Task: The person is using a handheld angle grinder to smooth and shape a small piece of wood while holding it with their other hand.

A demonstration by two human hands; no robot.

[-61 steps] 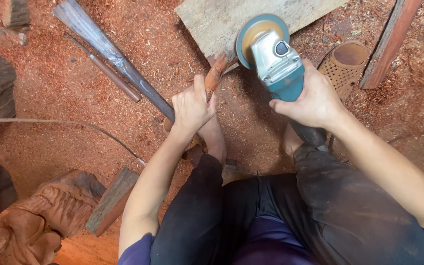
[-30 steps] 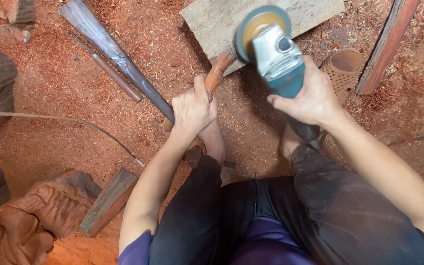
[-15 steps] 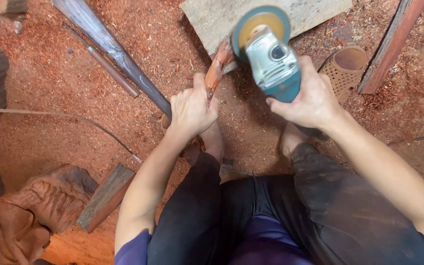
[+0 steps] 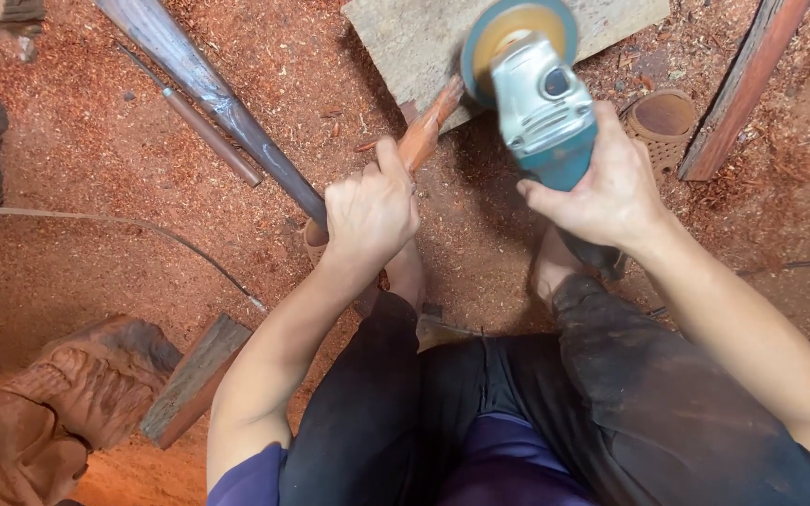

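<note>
Seated on floor, knees up. Left hand (image 4: 370, 208) fist-closed round reddish wood stick (image 4: 428, 126); right hand (image 4: 605, 183) wrapped tight on angle grinder (image 4: 541, 98), disc at stick's far end, over grey board (image 4: 424, 37). Sawdust (image 4: 96, 159) thick, so shaping prob. well underway; stick end looks rough, more to do.
</note>
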